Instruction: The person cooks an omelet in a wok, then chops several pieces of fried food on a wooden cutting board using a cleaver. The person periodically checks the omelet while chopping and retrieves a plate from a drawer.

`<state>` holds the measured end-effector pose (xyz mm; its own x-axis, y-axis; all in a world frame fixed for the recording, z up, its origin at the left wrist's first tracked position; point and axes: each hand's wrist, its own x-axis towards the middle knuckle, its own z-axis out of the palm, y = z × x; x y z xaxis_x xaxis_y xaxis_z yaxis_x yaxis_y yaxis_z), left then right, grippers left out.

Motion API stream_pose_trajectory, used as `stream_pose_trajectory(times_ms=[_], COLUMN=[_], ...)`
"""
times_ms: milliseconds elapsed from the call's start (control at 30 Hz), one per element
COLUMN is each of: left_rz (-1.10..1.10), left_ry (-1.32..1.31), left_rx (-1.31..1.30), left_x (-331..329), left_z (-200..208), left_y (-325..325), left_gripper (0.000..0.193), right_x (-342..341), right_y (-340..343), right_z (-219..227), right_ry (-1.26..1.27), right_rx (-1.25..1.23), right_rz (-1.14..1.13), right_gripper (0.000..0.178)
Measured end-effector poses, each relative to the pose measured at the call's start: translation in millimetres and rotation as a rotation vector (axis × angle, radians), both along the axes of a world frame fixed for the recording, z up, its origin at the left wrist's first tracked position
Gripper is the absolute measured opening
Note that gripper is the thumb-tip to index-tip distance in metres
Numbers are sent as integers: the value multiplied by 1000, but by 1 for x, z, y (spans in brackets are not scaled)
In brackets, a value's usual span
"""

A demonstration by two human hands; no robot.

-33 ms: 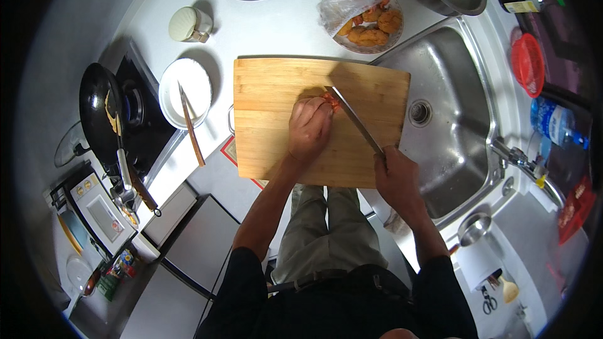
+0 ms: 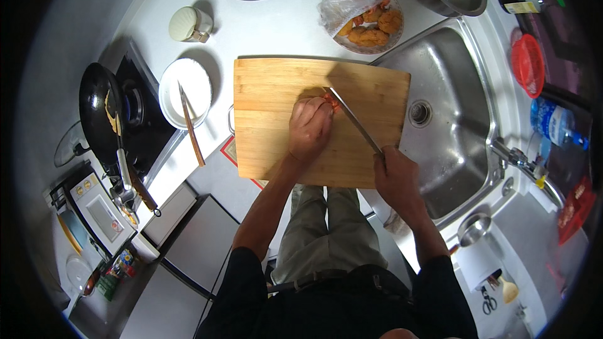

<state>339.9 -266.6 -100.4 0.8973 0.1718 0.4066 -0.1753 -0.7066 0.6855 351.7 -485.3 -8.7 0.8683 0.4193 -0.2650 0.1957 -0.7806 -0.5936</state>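
Observation:
My left hand point(image 2: 311, 127) rests on the wooden cutting board point(image 2: 270, 88), its fingers curled and closed over a small reddish-orange piece of food point(image 2: 331, 99). Most of that piece is hidden under the fingertips. In my right hand point(image 2: 397, 176) is the handle of a kitchen knife point(image 2: 357, 122). The blade slants up and left across the board, and its tip end lies right against the red food beside my left fingers.
Behind the board stands a plate of orange-brown food point(image 2: 369, 36) partly under clear plastic. To the left are a white bowl point(image 2: 173, 94) with chopsticks point(image 2: 192, 132) across it and a black wok point(image 2: 94, 103) on the stove. A steel sink point(image 2: 452, 150) adjoins the board's right side.

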Motion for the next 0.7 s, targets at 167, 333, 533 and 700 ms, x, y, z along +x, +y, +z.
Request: stream_pose_trajectory(times_ms=[167,333,533,700], left_rz=[4,-3,-28,-16], left_ry=[-14,0,8,58], left_rx=[55,101,96,86], left_x=[3,2,2,2], left_z=[1,-4,-11,-12], left_y=[0,1,2,-1], left_gripper=[22,22,27,28], right_x=[4,5,-3,4], right_y=[4,12,19,31], right_z=[1,3,0,-11], right_ry=[-8,27,52,113], right_rx=[-91,-254,-408,-391], right_rz=[82,152,137,120], right_gripper=[17,15,14,14])
